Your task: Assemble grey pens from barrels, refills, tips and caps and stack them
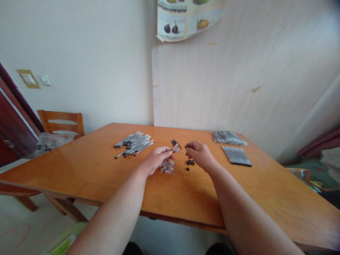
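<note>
Head view: both hands mid-table, small parts all round 'em!
L hand [158,158] is closed, thumb pressed on fingers, gripping a pale slim pc [174,148] that pokes out twd the R hand [195,152]; R fingers curl in, tips nearly together, just beside that pc but can't tell if they've got anything. Clear short pcs [168,168] lie in a heap right under the L hand, blk caps [190,163] sit near/below the R hand, and dark thin sticks [174,142] lie just beyond, btwn the two. Out L, a loose pile of gray pens [136,142] on the wooden table [106,170]; far R, two neat batches: back row [230,137] and front row [237,156], side by side w/ dark ends nearest.
</note>
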The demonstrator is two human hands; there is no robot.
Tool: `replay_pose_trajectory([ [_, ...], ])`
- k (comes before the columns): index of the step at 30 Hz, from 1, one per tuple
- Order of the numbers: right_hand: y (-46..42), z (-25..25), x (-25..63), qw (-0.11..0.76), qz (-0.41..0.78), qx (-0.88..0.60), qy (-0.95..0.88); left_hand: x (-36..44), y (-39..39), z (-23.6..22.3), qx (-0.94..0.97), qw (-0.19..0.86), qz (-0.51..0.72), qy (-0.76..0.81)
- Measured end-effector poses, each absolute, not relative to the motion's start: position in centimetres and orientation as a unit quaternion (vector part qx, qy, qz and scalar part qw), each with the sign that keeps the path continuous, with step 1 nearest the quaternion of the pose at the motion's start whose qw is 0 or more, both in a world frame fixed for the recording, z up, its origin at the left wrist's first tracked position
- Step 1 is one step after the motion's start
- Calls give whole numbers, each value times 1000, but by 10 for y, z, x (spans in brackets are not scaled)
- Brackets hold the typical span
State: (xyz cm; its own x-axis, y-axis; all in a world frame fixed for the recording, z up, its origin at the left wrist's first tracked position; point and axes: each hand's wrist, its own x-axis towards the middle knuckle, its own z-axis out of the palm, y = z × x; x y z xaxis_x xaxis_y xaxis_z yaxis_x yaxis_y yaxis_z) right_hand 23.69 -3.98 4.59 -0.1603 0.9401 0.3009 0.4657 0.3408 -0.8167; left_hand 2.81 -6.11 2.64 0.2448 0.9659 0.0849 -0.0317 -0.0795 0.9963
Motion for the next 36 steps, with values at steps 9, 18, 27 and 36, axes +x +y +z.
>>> replay_pose_trajectory([
  [9, -48, 53, 250, 131, 238, -509, -817, 24, -60, 26, 587, 517, 463, 418],
  [18, -51, 46, 243, 27, 161, -517, -840, 26, -61, 28, 590, 510, 474, 409],
  [27, -43, 42, 247, 114, 199, -509, -830, 26, -63, 31, 596, 519, 454, 412],
  [36, -45, 48, 244, 389, 408, -438, -700, 27, -63, 27, 584, 545, 445, 406],
])
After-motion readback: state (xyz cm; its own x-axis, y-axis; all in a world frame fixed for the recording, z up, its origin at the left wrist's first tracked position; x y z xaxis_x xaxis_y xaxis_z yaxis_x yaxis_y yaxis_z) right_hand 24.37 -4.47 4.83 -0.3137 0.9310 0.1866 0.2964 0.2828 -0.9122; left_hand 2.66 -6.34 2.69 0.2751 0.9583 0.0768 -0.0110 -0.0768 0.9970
